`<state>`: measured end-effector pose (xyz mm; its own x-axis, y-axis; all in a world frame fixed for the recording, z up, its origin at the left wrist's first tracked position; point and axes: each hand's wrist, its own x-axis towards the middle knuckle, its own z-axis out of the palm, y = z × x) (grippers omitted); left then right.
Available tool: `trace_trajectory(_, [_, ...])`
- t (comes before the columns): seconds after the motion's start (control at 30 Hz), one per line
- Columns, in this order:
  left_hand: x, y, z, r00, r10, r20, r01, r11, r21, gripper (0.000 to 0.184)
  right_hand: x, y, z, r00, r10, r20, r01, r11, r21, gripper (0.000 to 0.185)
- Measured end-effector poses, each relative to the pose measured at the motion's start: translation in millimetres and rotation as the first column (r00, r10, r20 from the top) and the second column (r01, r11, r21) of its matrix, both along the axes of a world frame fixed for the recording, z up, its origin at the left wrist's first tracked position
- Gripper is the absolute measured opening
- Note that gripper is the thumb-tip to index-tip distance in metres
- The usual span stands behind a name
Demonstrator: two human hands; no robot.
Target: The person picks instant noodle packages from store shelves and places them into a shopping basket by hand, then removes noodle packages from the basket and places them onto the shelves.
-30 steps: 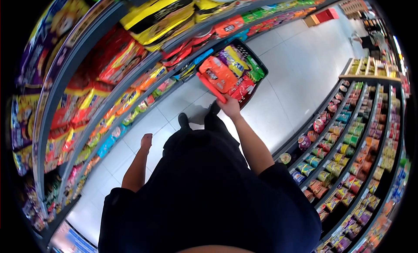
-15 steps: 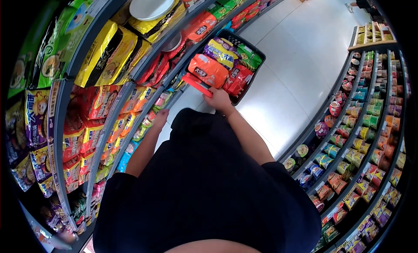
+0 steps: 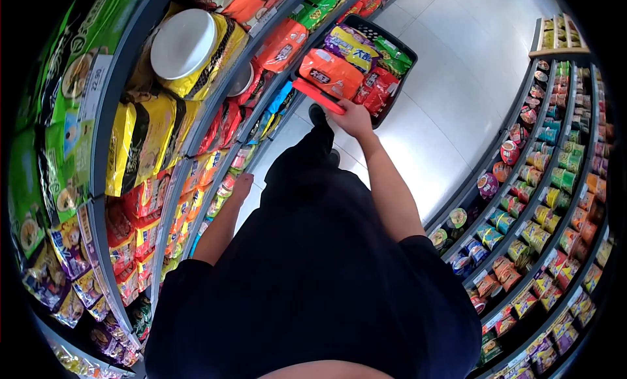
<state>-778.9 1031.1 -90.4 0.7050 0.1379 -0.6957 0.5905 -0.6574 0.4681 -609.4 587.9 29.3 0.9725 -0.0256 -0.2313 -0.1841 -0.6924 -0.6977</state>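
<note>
My right hand (image 3: 353, 120) is closed around the red handle (image 3: 318, 95) of a dark shopping basket (image 3: 369, 30) at floor level. Inside it lie an orange noodle pack (image 3: 332, 74), a yellow-and-purple pack (image 3: 351, 47), a red pack (image 3: 377, 90) and a green pack (image 3: 392, 56). Down at my left side, my left hand (image 3: 242, 187) hangs beside the lower shelves and appears to hold nothing. Its fingers are mostly hidden from above.
Stocked noodle shelves line my left, with yellow packs (image 3: 145, 141) and a white bowl (image 3: 184, 44) sticking out. Rows of cup noodles (image 3: 516, 225) fill the right-hand shelves. Pale floor tiles (image 3: 444, 124) run between them. My shoe (image 3: 318, 114) shows behind the basket.
The left shelves have shifted down and left in view. My foot now shows behind the basket. My right hand keeps its hold on the handle, and basket and hand sit farther up and right.
</note>
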Motion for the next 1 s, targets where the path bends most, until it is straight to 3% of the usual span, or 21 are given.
trace_trajectory(0.1, [31.6, -19.8, 12.2, 0.986, 0.157, -0.057, -0.158, 0.987, -0.016, 0.030, 20.8, -26.1, 0.9, 0.997, 0.009, -0.073, -0.003, 0.997, 0.083, 0.039])
trace_trajectory(0.2, [73.2, -45.5, 23.7, 0.952, 0.286, -0.112, -0.299, 0.948, -0.114, 0.031, 51.3, -57.1, 10.4, 0.983, 0.067, -0.169, -0.056, 0.996, 0.070, 0.038])
trace_trajectory(0.3, [118.6, -64.5, 14.1, 0.925, 0.305, -0.226, -0.358, 0.899, -0.250, 0.030, 68.3, -93.8, 19.9, 0.965, 0.119, -0.235, -0.127, 0.992, -0.020, 0.039])
trace_trajectory(0.33, [135.5, -74.9, 14.3, 0.923, 0.300, -0.243, -0.359, 0.897, -0.257, 0.030, 67.3, -108.3, 18.7, 0.979, 0.084, -0.185, -0.082, 0.996, 0.019, 0.038])
trace_trajectory(0.37, [153.7, -84.5, 14.4, 0.937, 0.274, -0.217, -0.330, 0.898, -0.289, 0.031, 70.1, -126.8, 18.9, 0.959, 0.087, -0.270, -0.089, 0.996, 0.005, 0.037])
trace_trajectory(0.43, [181.1, -100.3, 16.7, 0.958, 0.232, -0.169, -0.278, 0.897, -0.343, 0.033, 71.1, -157.1, 21.2, 0.973, 0.081, -0.217, -0.078, 0.997, 0.018, 0.034])
trace_trajectory(0.5, [208.6, -109.3, 18.0, 0.973, 0.173, -0.155, -0.217, 0.915, -0.341, 0.033, 76.4, -181.5, 26.6, 0.956, 0.043, -0.289, -0.032, 0.999, 0.044, 0.033])
trace_trajectory(0.63, [259.5, -128.5, 14.5, 0.979, 0.147, -0.141, -0.190, 0.908, -0.374, 0.034, 94.7, -201.3, 16.4, 0.939, 0.090, -0.331, -0.092, 0.996, 0.008, 0.033])
trace_trajectory(0.7, [286.8, -148.1, 13.6, 0.987, 0.113, -0.112, -0.148, 0.909, -0.391, 0.034, 103.5, -198.0, 13.4, 0.911, 0.119, -0.395, -0.175, 0.979, -0.109, 0.033])
trace_trajectory(0.83, [349.7, -218.0, 25.6, 0.996, 0.069, -0.048, -0.082, 0.908, -0.410, 0.034, 126.9, -199.9, 16.8, 0.815, 0.172, -0.554, -0.158, 0.985, 0.073, 0.041])
trace_trajectory(0.9, [376.2, -257.2, 30.0, 0.997, 0.080, -0.023, -0.082, 0.905, -0.417, 0.034, 148.0, -207.6, 17.7, 0.830, 0.399, -0.390, -0.256, 0.893, 0.370, 0.050])
trace_trajectory(0.93, [387.0, -274.1, 22.4, 0.999, 0.039, 0.018, -0.028, 0.908, -0.418, 0.035, 160.3, -216.7, 7.4, 0.779, 0.332, -0.532, 0.022, 0.834, 0.552, 0.049])
trace_trajectory(0.97, [397.1, -290.2, 14.3, 0.998, -0.030, 0.047, 0.046, 0.927, -0.373, 0.035, 174.2, -224.9, -6.9, 0.679, 0.299, -0.670, 0.325, 0.696, 0.640, 0.049])
trace_trajectory(1.0, [408.9, -310.8, 11.5, 0.997, -0.052, 0.050, 0.067, 0.916, -0.397, 0.035, 181.4, -231.6, -30.9, 0.702, 0.222, -0.676, 0.511, 0.504, 0.696, 0.047])
